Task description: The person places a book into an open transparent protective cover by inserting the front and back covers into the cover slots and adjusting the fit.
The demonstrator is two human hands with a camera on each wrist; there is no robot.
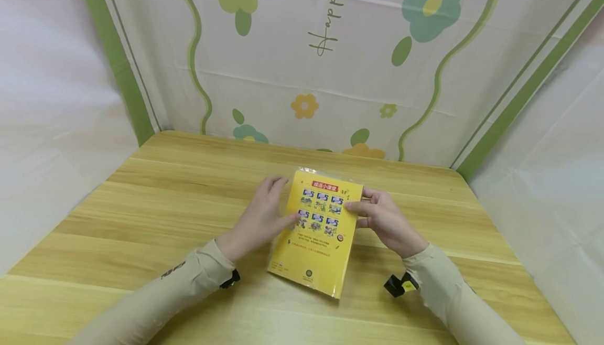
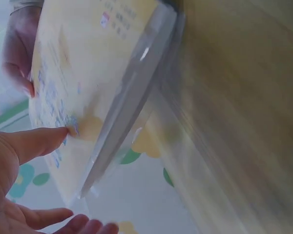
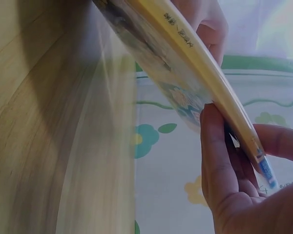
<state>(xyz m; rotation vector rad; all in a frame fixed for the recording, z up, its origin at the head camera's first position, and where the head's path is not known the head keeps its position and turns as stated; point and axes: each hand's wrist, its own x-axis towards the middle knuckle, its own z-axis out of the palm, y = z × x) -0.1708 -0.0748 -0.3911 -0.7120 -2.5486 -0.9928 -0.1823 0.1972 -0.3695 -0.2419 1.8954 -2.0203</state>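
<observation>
A yellow book [image 1: 317, 266] in a clear plastic cover is held at a tilt over the table, its printed side with small pictures facing up. My right hand [image 1: 389, 222] grips its right edge, the thumb [image 3: 278, 141] on the printed face and the fingers [image 3: 215, 151] underneath. On the other side is my left hand [image 1: 261, 218], its thumb [image 2: 41, 142] at the book's face. The other fingers of that hand spread loosely beyond the left edge, apart from it in the left wrist view. The spine [image 3: 205, 63] shows in the right wrist view.
A wood-grain table [image 1: 179, 198] lies beneath both arms. Behind it hangs a white cloth [image 1: 283, 62] with printed flowers, and pale cloth sides [image 1: 56, 140] stand to left and right. A small black device [image 1: 400, 285] is strapped at the right wrist.
</observation>
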